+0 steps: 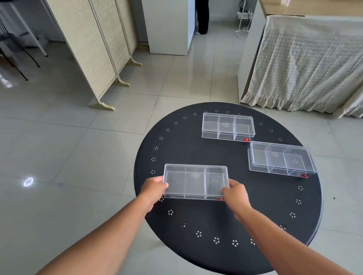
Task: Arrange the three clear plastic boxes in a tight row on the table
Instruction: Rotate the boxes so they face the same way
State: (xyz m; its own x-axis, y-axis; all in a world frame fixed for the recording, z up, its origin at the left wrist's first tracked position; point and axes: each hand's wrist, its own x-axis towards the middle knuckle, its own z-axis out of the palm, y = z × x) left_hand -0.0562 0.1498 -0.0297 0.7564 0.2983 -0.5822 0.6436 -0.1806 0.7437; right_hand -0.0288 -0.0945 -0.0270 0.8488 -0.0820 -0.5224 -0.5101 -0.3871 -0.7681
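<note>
The round black table (208, 235) fills the lower middle of the view, and all three clear boxes lie on its top, none touching another. The right box (281, 159) sits at about three o'clock, close to the rim and skewed, with its lid slightly off square. The far box (227, 127) lies at about one o'clock, a clear gap between it and the right one. The near box (196, 181) is at about nine o'clock, well apart from the other two, so no row exists yet.

Both hands are on the near box. The left hand (153, 190) is clamped on its left short end, and the right hand (235, 192) pinches its near right corner. Gripping opposite ends likely keeps the light, slippery plastic level and lets it be turned as it travels. I judge this box is about to be carried toward two o'clock to join the others.
</note>
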